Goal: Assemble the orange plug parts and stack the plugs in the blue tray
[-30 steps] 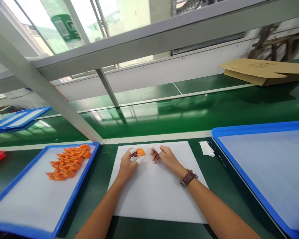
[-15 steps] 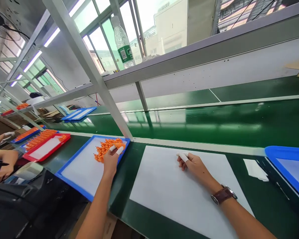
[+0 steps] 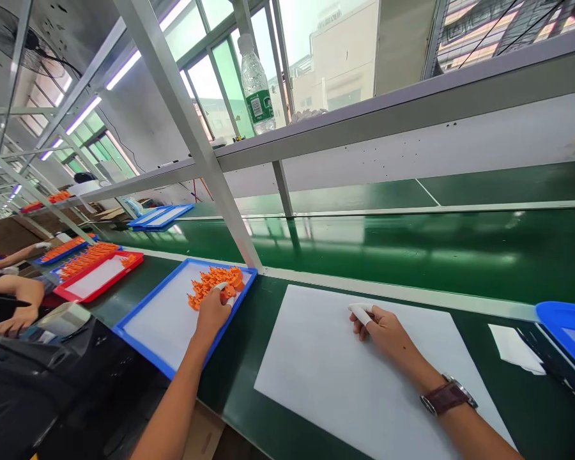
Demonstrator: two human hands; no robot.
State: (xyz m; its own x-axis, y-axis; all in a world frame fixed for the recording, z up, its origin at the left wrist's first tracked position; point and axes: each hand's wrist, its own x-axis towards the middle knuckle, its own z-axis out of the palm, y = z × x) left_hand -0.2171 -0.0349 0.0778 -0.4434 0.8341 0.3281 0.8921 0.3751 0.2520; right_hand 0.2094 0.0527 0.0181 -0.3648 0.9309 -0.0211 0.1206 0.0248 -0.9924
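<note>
My left hand [image 3: 214,309] reaches into the blue tray [image 3: 149,332] at my left. Its capped fingertips are closed on an orange part at the edge of the pile of orange parts [image 3: 215,282]. My right hand [image 3: 382,327] rests on the white sheet [image 3: 345,377] in front of me. Its fingers are curled loosely, white cots on the fingertips, and nothing shows in them. A brown watch [image 3: 446,396] sits on that wrist.
A green conveyor belt [image 3: 412,243] runs behind the sheet. Another blue tray [image 3: 563,319] and a white scrap [image 3: 512,348] lie at right. A red tray [image 3: 98,276] of orange parts sits further left, where another person's arms [image 3: 14,300] work. A water bottle [image 3: 256,86] stands on the shelf.
My left hand left the white sheet, swung left to the blue tray and closed on a part in the pile. My view turned left. The right hand stayed on the sheet.
</note>
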